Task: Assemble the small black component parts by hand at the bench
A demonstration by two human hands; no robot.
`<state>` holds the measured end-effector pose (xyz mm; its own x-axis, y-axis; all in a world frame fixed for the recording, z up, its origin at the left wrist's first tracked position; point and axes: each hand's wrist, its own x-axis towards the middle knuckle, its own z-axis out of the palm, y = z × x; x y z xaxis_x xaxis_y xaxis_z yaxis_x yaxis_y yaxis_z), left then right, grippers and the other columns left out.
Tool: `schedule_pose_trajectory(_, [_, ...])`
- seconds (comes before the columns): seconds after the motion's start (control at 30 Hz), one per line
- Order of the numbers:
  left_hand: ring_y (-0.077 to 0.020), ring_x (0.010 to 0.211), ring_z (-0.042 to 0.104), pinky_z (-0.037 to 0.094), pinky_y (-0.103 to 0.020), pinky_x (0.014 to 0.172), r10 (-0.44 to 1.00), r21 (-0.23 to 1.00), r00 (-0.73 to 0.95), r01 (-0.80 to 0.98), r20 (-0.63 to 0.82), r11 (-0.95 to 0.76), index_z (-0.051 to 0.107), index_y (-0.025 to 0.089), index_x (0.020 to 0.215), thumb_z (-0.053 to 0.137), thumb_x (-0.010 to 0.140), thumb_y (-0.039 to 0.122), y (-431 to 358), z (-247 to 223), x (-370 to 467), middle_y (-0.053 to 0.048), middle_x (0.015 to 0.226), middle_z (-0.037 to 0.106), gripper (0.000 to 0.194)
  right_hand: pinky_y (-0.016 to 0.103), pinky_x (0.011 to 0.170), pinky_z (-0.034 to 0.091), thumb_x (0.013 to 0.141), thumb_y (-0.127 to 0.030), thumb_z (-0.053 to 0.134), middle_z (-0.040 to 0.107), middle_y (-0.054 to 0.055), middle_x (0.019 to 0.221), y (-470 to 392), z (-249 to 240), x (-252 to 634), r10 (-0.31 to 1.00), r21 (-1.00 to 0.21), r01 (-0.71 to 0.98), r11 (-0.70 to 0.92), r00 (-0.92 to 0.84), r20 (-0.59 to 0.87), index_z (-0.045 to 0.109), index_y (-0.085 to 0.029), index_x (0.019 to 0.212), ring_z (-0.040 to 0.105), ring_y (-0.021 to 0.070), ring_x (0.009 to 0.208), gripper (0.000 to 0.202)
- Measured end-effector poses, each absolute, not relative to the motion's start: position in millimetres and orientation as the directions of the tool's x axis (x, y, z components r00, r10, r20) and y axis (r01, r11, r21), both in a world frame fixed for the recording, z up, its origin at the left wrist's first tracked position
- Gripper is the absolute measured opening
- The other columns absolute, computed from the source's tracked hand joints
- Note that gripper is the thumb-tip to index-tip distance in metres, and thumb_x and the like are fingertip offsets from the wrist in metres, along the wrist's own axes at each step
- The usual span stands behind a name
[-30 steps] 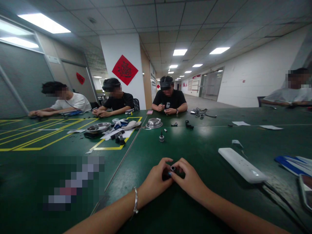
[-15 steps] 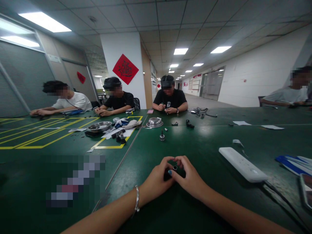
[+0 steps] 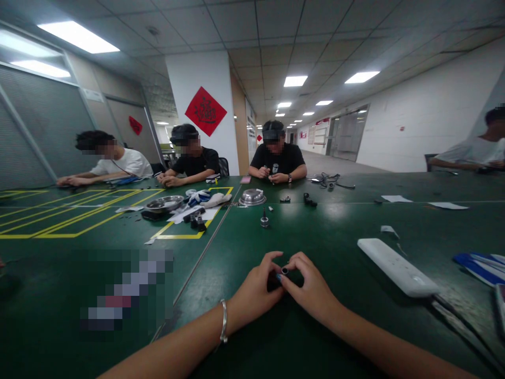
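Observation:
Close in front of me, a small dark cylindrical part with a shiny ring-shaped end sits between my hands. My right hand is closed on it, thumb and curled index finger pinching near the ring. On the other side my left hand curls round the part, its index finger arched above it. The lower fingers of both hands and the rest of the part are hidden. Beyond my hands, a metal piece with an upright dark stem stands on the green table.
A white power strip with its cable lies to the right, near blue-and-white gloves. Further off are an upturned steel bowl, a black fitting and a steel basin. Several people sit around the table; one works opposite.
My left index finger has come slightly away from the right fingertips. The ring end has shifted a little between my fingers. The whole view has moved slightly.

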<state>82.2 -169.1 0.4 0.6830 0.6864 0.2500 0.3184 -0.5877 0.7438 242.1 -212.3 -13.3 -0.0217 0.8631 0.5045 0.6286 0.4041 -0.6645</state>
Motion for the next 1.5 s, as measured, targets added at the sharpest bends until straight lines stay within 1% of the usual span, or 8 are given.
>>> schedule_pose_trajectory(0.1, [-0.0153,0.085,0.06,0.046,-0.029,0.077,0.681,0.741,0.688,0.316,0.251,-0.592,0.031,0.021,0.126,0.055,0.071,0.007,-168.9,0.8,82.4,-0.002,0.095,0.062,0.062,0.03,0.071,0.042,0.073,-0.016,0.062,0.049,0.001,0.082,-209.6,-16.8,243.0,0.88,-0.673,0.648,0.357,0.009,0.475,0.049,-0.019,0.077,0.05,0.018,0.079,0.014])
schedule_pose_trajectory(0.27, [-0.0157,0.086,0.06,0.046,-0.029,0.077,0.67,0.74,0.696,0.305,0.257,-0.6,0.03,0.021,0.127,0.054,0.069,0.006,-167.0,-0.4,80.7,-0.003,0.097,0.062,0.065,0.031,0.072,0.042,0.073,-0.024,0.065,0.049,0.002,0.087,-209.5,-22.2,242.4,0.899,-0.723,0.62,0.303,0.065,0.433,0.044,-0.02,0.093,0.049,0.0197,0.083,0.029])
schedule_pose_trajectory(0.37, [-0.0156,0.085,0.06,0.046,-0.028,0.076,0.657,0.743,0.707,0.286,0.264,-0.606,0.03,0.02,0.127,0.055,0.071,0.01,-167.1,0.2,79.7,-0.004,0.097,0.061,0.062,0.034,0.078,0.04,0.075,-0.018,0.06,0.05,0.004,0.094,-214.2,-18.4,241.1,0.874,-0.657,0.655,0.374,-0.012,0.485,0.046,-0.021,0.098,0.049,0.0209,0.09,0.027])
schedule_pose_trajectory(0.57, [-0.0167,0.089,0.061,0.047,-0.029,0.079,0.65,0.747,0.713,0.277,0.262,-0.604,0.031,0.018,0.127,0.054,0.072,0.01,-168.8,3.0,79.8,-0.005,0.099,0.062,0.06,0.034,0.078,0.037,0.077,-0.007,0.053,0.055,0.002,0.088,-221.3,-3.4,237.3,0.809,-0.509,0.699,0.503,-0.174,0.562,0.055,-0.02,0.089,0.051,0.02,0.086,0.018])
schedule_pose_trajectory(0.83, [-0.0183,0.091,0.061,0.048,-0.032,0.081,0.651,0.757,0.722,0.284,0.235,-0.588,0.03,0.019,0.129,0.053,0.075,0.012,-167.4,-0.2,79.3,-0.007,0.103,0.062,0.06,0.033,0.08,0.04,0.079,-0.01,0.05,0.059,0.002,0.089,-217.3,-8.0,240.1,0.821,-0.586,0.631,0.508,-0.148,0.552,0.06,-0.022,0.095,0.054,0.0192,0.087,0.022])
schedule_pose_trajectory(1.2, [-0.0184,0.096,0.06,0.048,-0.033,0.085,0.631,0.802,0.746,0.236,0.213,-0.549,0.028,0.02,0.13,0.053,0.075,0.009,-166.7,0.1,78.4,-0.007,0.108,0.061,0.062,0.036,0.085,0.04,0.083,-0.008,0.042,0.056,0.005,0.104,-219.1,-11.9,241.2,0.749,-0.543,0.557,0.628,-0.246,0.615,0.051,-0.022,0.113,0.051,0.0207,0.096,0.035])
schedule_pose_trajectory(1.37, [-0.0176,0.101,0.059,0.046,-0.033,0.088,0.625,0.819,0.755,0.221,0.2,-0.529,0.026,0.02,0.131,0.051,0.075,0.007,-162.4,-1.5,77.3,-0.007,0.11,0.06,0.062,0.034,0.084,0.042,0.083,-0.003,0.036,0.052,0.006,0.103,-220.1,-7.0,242.0,0.739,-0.544,0.516,0.662,-0.326,0.59,0.05,-0.022,0.114,0.05,0.0199,0.096,0.039])
schedule_pose_trajectory(1.5, [-0.0174,0.094,0.06,0.048,-0.032,0.083,0.636,0.807,0.746,0.247,0.196,-0.537,0.028,0.02,0.13,0.053,0.075,0.009,-163.5,0.7,77.9,-0.006,0.104,0.061,0.061,0.032,0.083,0.044,0.084,-0.003,0.036,0.052,0.006,0.101,-219.0,-4.0,242.0,0.739,-0.574,0.472,0.669,-0.338,0.583,0.051,-0.022,0.112,0.051,0.0187,0.094,0.037])
